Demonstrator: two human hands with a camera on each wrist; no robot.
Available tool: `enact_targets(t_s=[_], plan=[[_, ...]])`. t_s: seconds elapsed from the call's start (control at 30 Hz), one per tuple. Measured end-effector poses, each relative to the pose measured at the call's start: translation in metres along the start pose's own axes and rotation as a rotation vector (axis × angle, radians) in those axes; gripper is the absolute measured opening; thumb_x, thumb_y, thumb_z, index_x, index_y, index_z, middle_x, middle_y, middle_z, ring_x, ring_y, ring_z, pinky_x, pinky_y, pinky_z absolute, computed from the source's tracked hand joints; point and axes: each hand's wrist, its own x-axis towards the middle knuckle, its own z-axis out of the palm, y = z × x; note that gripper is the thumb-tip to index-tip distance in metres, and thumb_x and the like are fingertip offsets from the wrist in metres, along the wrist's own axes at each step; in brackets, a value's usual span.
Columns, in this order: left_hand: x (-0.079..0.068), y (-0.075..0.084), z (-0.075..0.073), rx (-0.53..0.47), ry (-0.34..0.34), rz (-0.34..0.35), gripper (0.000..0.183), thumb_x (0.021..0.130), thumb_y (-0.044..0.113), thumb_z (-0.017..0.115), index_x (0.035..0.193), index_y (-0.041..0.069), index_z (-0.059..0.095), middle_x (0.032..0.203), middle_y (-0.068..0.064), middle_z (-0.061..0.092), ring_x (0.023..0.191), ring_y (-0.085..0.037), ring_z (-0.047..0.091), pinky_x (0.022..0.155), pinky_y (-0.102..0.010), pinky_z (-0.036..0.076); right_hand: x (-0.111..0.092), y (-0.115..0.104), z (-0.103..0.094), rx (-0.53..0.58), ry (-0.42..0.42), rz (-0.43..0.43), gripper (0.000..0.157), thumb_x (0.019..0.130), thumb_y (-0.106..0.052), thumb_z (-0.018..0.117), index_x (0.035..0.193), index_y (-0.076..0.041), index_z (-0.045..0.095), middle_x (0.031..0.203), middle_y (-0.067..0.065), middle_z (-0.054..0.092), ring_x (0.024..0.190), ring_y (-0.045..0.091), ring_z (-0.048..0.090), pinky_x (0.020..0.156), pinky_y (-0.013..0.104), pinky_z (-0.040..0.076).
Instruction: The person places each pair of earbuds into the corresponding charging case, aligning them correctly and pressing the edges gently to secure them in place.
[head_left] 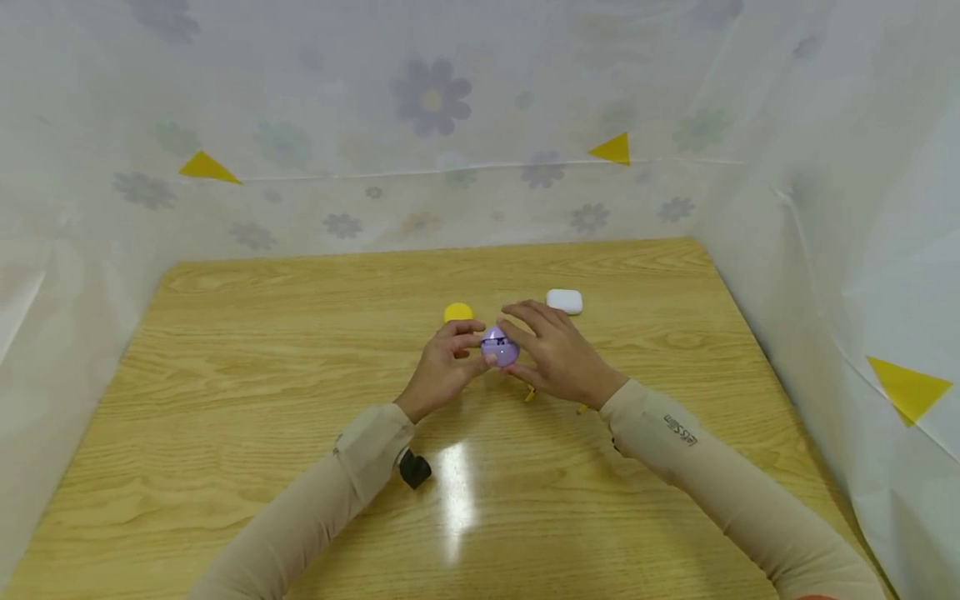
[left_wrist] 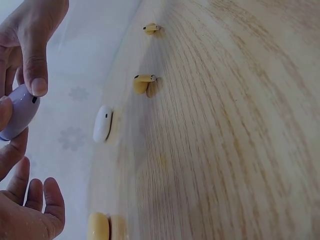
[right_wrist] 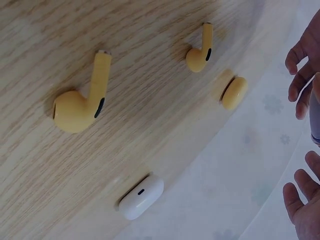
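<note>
A small purple earbud case (head_left: 501, 352) is held above the table between both hands, a dark gap showing below its lid in the head view. The left hand (head_left: 441, 368) pinches it from the left, thumb in front and its other fingers spread behind. From the right, the right hand (head_left: 561, 352) holds it with thumb and fingers; in the left wrist view its thumb presses the shell of the purple case (left_wrist: 22, 112). What lies inside the case cannot be made out. Below the right hand, two yellow earbuds lie apart on the table, one nearer (right_wrist: 75, 112), one farther (right_wrist: 197, 57).
Behind the left hand lies a yellow rounded case (head_left: 458, 312). A white earbud case (head_left: 564, 301) sits beyond the right hand. The wooden table (head_left: 300, 333) is bordered by pale flowered sheeting (head_left: 337, 125) at the back and sides.
</note>
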Motion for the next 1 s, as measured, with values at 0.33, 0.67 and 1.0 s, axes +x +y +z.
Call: enact_targets(t_s=[0.33, 0.67, 1.0], plan=[[0.0004, -0.0014, -0.0001, 0.0, 0.001, -0.003, 0.027, 0.087, 0.019, 0.069, 0.108, 0.001, 0.07, 0.133, -0.014, 0.053, 0.124, -0.03, 0.05, 0.096, -0.049, 0.048, -0.0004, -0.0022, -0.0001, -0.02, 0.049, -0.051, 0.052, 0.075, -0.031, 0.08, 0.116, -0.003, 0.064, 0.128, 0.017, 0.058, 0.119, 0.035, 0.054, 0.099, 0.05, 0.046], [0.0006, -0.0003, 0.0004, -0.008, -0.002, -0.02, 0.027, 0.087, 0.018, 0.069, 0.105, -0.001, 0.07, 0.135, -0.017, 0.052, 0.125, -0.031, 0.05, 0.096, -0.05, 0.047, -0.0022, -0.0021, -0.0003, -0.025, 0.048, -0.045, 0.051, 0.075, -0.031, 0.081, 0.116, -0.005, 0.064, 0.127, 0.017, 0.058, 0.119, 0.034, 0.054, 0.098, 0.05, 0.047], [0.0013, -0.0011, -0.002, 0.026, 0.007, -0.048, 0.026, 0.09, 0.019, 0.065, 0.102, -0.003, 0.069, 0.135, -0.017, 0.053, 0.125, -0.029, 0.049, 0.095, -0.046, 0.048, -0.0079, -0.0032, 0.0006, 0.022, 0.041, -0.025, 0.054, 0.081, -0.033, 0.075, 0.121, 0.0, 0.059, 0.13, 0.019, 0.056, 0.119, 0.035, 0.054, 0.097, 0.051, 0.047]])
